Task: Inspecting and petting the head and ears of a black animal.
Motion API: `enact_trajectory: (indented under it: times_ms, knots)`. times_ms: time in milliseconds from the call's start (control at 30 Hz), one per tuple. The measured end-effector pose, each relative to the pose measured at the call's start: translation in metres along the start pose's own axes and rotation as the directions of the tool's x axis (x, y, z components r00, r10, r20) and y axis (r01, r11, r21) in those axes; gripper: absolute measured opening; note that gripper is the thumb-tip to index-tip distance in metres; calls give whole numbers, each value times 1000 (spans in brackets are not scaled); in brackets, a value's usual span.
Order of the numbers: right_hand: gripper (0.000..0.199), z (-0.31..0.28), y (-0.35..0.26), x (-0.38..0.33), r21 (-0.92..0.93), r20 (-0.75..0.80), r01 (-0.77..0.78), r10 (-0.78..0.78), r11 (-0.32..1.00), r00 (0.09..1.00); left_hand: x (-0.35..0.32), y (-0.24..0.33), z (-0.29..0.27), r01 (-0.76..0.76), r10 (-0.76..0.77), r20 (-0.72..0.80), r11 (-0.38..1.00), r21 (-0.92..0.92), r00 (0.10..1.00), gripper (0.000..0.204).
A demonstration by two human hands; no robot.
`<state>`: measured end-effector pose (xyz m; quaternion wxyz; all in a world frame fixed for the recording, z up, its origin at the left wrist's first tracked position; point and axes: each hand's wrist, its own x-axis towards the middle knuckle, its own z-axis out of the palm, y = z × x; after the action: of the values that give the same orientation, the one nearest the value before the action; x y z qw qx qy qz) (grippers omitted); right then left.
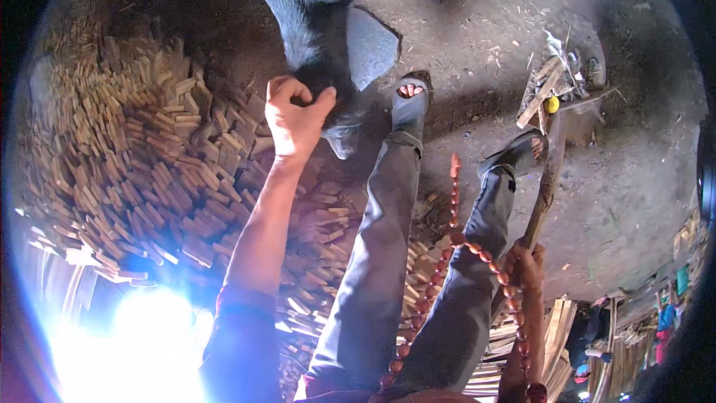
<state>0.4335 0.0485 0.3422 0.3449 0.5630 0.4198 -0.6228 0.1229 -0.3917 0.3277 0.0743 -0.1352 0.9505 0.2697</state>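
1. Floor (611,209): bare, grey-brown earth, scattered with pale chips; it fills the upper and right parts of the view.
2. Wood pieces (156,123): short, split blocks heaped thickly over the left side and continuing beneath the legs.
3. Bright light (142,351): a white glare at lower left, washing out the detail there.
4. Pale strips of wood (558,332): stacked at lower right, near distant coloured clothing (664,321).
5. Grey slab (371,45): flat on the floor, just beside the animal.
6. Trouser legs (373,239): dark, stretched forward, ending in open-toed footwear (408,108).
7. Bead string (488,257): reddish brown, hanging in front of the right leg and partly hiding it.
8. Dark animal (306,7): at top centre, its lower part behind the left hand (293,123). These fingers are loosely curled, thumb near forefinger; contact or grip cannot be told.
9. Wooden pole (550,172): slanting upward at right, the right hand's (526,265) fingers closed around it; a yellow round object (552,104) shows near its upper end.
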Motion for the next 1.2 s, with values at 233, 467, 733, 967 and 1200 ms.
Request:
enact_trajectory:
  times_ms: [233, 467, 733, 967, 1200]
  knots:
    - [21, 1, -14, 2, -50, 87, -43, 47, 998, 995, 0, -28, -13, 62, -35, 135, 978, -200, 990, 26]
    - [21, -5, -7, 0, 87, 74, -75, 69, 993, 995, -6, -20, -13, -5, 46, 164, 970, -243, 985, 29]
    - [21, 11, -33, -3, 47, 55, -134, 131, 990, 990, -24, -25, -11, 52, 7, 116, 866, -497, 993, 73]
    - [23, 18, -55, 12, -157, -159, -302, 278, 940, 947, -35, -18, 1, 324, -211, 247, 647, -690, 946, 72]
    - [15, -8, -46, 98, -136, -38, 78, -84, 988, 996, -32, -37, 14, 306, -165, 259, 590, -747, 952, 77]
